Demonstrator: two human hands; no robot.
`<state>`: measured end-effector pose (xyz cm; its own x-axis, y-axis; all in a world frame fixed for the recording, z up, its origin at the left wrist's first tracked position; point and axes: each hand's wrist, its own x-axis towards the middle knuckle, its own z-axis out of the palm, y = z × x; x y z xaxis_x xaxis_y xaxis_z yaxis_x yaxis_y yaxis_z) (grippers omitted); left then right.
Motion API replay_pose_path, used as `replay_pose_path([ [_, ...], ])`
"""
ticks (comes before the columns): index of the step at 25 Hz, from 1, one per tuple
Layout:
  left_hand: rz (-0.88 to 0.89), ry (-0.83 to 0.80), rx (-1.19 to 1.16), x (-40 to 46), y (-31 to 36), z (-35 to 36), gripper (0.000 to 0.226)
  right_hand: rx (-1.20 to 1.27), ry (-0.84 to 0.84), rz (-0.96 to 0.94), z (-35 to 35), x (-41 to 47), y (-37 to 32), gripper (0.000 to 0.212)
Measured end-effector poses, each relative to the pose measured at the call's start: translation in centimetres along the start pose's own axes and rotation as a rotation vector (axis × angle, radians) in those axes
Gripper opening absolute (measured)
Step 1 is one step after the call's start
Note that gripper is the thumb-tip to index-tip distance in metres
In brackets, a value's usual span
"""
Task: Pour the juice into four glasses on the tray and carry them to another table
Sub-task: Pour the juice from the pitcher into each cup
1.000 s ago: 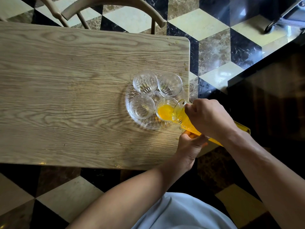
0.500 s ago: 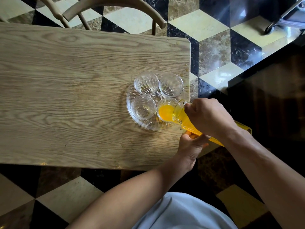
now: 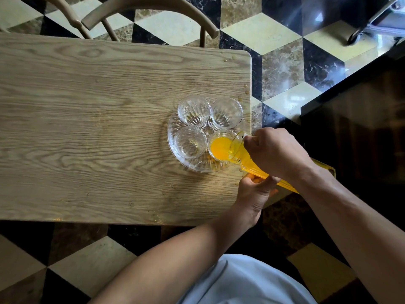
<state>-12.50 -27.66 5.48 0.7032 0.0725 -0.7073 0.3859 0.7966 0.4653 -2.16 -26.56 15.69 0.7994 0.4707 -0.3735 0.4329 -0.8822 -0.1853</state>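
A round clear glass tray (image 3: 175, 154) sits near the right end of the wooden table (image 3: 98, 128) with four small glasses on it. The near-right glass (image 3: 219, 148) holds orange juice. The near-left glass (image 3: 189, 142), far-left glass (image 3: 193, 110) and far-right glass (image 3: 226, 113) look empty. A tilted glass jug of orange juice (image 3: 243, 157) has its spout over the near-right glass. My right hand (image 3: 276, 152) grips the jug from above. Under the jug, my left hand (image 3: 255, 191) supports it.
The tray lies close to the table's right edge and rounded far corner. A curved wooden chair back (image 3: 151, 7) stands behind the table. A dark glossy surface (image 3: 359, 128) lies to the right across a strip of patterned tile floor (image 3: 280, 69). Small drops (image 3: 245, 86) dot the table edge.
The juice in the near-right glass has risen slightly as the jug stays tilted over it. Both hands hold nearly the same position.
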Motion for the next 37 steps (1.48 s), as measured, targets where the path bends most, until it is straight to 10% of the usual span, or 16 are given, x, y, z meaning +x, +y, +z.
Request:
replay_pose_path([
  [37, 0.176, 0.194, 0.109, 5.4, 2.3, 3.3, 0.041, 0.274, 0.162, 0.006, -3.5, 4.3, 3.0, 0.052],
])
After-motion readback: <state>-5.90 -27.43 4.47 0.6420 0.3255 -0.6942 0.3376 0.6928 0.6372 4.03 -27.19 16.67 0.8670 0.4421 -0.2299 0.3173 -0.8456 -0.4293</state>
